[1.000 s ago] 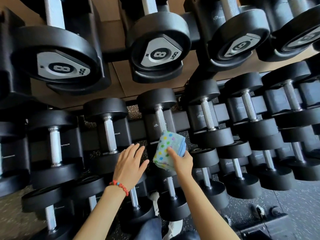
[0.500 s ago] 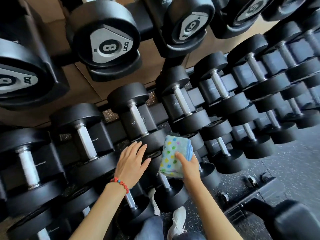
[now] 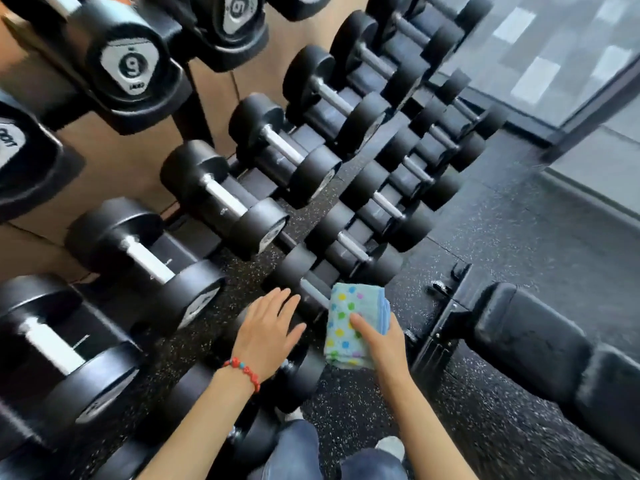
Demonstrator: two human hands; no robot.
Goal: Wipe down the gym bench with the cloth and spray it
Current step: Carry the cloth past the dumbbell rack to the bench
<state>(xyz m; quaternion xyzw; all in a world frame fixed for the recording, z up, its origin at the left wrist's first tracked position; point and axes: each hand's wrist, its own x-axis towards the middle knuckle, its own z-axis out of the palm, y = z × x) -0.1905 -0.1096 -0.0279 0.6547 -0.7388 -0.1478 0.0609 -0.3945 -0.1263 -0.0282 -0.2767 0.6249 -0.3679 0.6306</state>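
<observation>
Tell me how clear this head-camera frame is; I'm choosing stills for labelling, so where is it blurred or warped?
Head view: the cloth and both hands stay fairly sharp; the dumbbells and bench smear with motion blur toward the edges; the wide lens bows the rack; the window at top right is washed out and soft.

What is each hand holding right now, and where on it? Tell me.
The right hand holds the folded dotted cloth by its right edge, thumb across the front. The left hand is open and holds nothing.
</observation>
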